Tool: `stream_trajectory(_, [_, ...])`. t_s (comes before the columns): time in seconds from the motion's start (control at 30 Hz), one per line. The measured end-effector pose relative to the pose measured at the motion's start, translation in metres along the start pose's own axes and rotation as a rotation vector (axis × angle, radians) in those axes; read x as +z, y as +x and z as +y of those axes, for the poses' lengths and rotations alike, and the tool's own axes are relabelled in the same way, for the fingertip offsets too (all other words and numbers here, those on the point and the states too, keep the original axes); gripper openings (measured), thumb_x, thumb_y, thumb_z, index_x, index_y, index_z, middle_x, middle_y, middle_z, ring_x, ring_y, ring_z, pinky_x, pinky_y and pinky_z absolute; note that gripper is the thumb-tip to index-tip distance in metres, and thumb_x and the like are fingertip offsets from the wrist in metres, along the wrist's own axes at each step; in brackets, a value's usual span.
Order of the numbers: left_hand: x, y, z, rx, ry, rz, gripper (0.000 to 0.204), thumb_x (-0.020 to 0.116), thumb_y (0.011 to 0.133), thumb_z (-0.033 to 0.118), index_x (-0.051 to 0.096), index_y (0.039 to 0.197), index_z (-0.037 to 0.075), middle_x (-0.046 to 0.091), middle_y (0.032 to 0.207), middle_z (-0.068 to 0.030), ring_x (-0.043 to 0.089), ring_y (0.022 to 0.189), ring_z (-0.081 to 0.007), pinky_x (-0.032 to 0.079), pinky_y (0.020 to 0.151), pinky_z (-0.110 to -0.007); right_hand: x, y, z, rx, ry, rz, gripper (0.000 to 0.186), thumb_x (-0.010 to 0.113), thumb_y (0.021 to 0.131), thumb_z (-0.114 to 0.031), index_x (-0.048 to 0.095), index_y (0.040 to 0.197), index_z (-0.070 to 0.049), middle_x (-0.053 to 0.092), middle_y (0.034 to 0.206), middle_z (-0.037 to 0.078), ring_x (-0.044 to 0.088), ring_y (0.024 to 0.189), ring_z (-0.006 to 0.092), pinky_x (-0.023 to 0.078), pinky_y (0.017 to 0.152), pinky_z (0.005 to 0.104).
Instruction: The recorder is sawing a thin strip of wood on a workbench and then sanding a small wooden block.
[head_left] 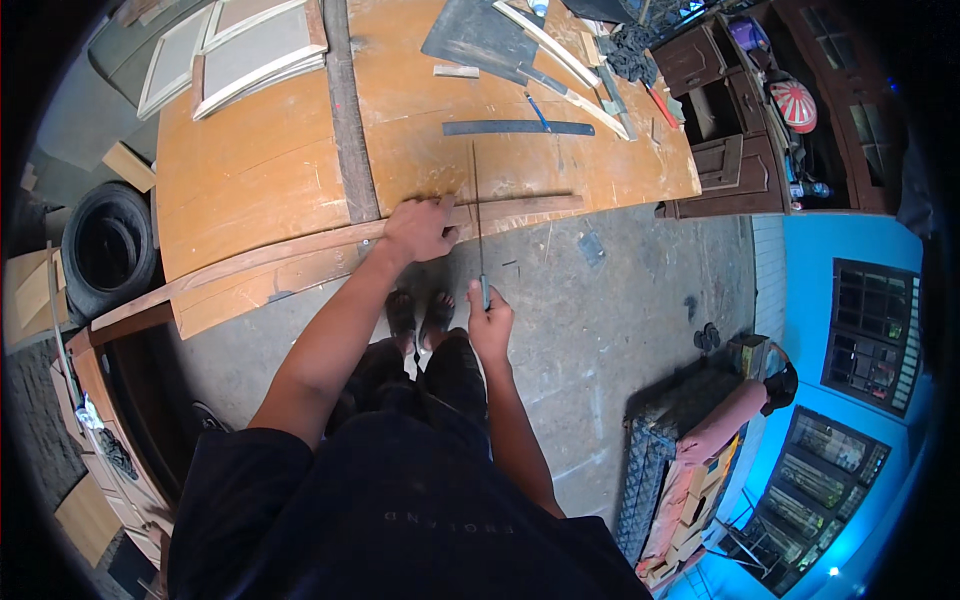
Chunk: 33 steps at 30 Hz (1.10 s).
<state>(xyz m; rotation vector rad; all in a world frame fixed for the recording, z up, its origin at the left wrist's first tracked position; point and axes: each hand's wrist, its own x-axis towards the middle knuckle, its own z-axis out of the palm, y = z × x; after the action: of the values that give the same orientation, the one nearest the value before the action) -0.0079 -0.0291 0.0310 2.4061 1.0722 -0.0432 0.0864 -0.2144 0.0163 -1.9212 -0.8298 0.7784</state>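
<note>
A long wooden strip (285,243) lies along the near edge of the orange-brown worktable (260,150). My left hand (420,230) presses down on it, fingers curled around its edge. Just right of that, my right hand (490,325) grips the grey-blue handle of a hand saw (478,215). Its thin blade is seen edge-on, points away from me and crosses the strip. Whether the teeth have entered the wood cannot be made out.
Farther back lie a dark flat bar (518,128), a blue pencil (538,112), a small wood offcut (456,71) and white-panelled frames (262,60). Tyres (110,240) stand left of the table. A dark wooden cabinet (730,165) stands at the right.
</note>
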Motion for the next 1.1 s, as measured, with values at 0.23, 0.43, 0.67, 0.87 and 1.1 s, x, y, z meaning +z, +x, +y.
stream_trajectory(0.23, [0.001, 0.007, 0.01, -0.166, 0.032, -0.033, 0.034, 0.06, 0.08, 0.034, 0.068, 0.098, 0.006, 0.07, 0.093, -0.0186, 0.068, 0.091, -0.0346, 0.053, 0.084, -0.043, 0.005, 0.001, 0.007, -0.056, -0.016, 0.018, 0.039, 0.055, 0.098, -0.034, 0.064, 0.081, 0.0, 0.052, 0.058, 0.007, 0.046, 0.057, 0.0088, 0.04, 0.054, 0.0289])
stream_trajectory(0.43, [0.0, 0.008, 0.008, -0.222, 0.041, -0.047, 0.038, 0.064, 0.079, 0.038, 0.068, 0.099, 0.006, 0.07, 0.093, -0.0186, 0.067, 0.092, -0.0343, 0.053, 0.083, -0.044, 0.001, 0.006, 0.01, 0.056, 0.001, -0.093, 0.043, 0.049, 0.1, -0.034, 0.065, 0.083, 0.002, 0.064, 0.071, 0.019, 0.064, 0.065, 0.0327, 0.049, 0.064, 0.0393])
stream_trajectory(0.67, [0.002, 0.013, 0.014, -0.269, 0.048, -0.034, 0.038, 0.064, 0.077, 0.038, 0.068, 0.099, 0.007, 0.069, 0.093, -0.0195, 0.067, 0.091, -0.0352, 0.054, 0.081, -0.046, 0.009, 0.023, 0.007, 0.007, -0.025, -0.081, 0.048, 0.043, 0.102, -0.036, 0.064, 0.079, 0.002, 0.063, 0.07, 0.019, 0.063, 0.065, 0.0333, 0.048, 0.064, 0.0419])
stream_trajectory(0.87, [0.004, 0.018, 0.012, -0.37, 0.022, -0.008, 0.035, 0.061, 0.076, 0.034, 0.069, 0.098, 0.008, 0.069, 0.093, -0.0214, 0.067, 0.091, -0.0368, 0.054, 0.081, -0.046, -0.011, 0.02, -0.002, 0.011, -0.008, -0.134, 0.048, 0.042, 0.102, -0.033, 0.061, 0.077, 0.003, 0.06, 0.065, 0.016, 0.061, 0.061, 0.0277, 0.046, 0.061, 0.0381])
stream_trajectory(1.1, [0.003, 0.017, 0.008, -0.346, 0.052, 0.036, 0.034, 0.059, 0.075, 0.031, 0.068, 0.097, 0.008, 0.069, 0.089, -0.0214, 0.067, 0.087, -0.038, 0.053, 0.08, -0.047, -0.047, -0.033, 0.026, 0.017, 0.184, -0.117, 0.037, 0.045, 0.102, -0.022, 0.054, 0.075, 0.002, 0.047, 0.058, 0.009, 0.047, 0.055, 0.0115, 0.039, 0.052, 0.0315])
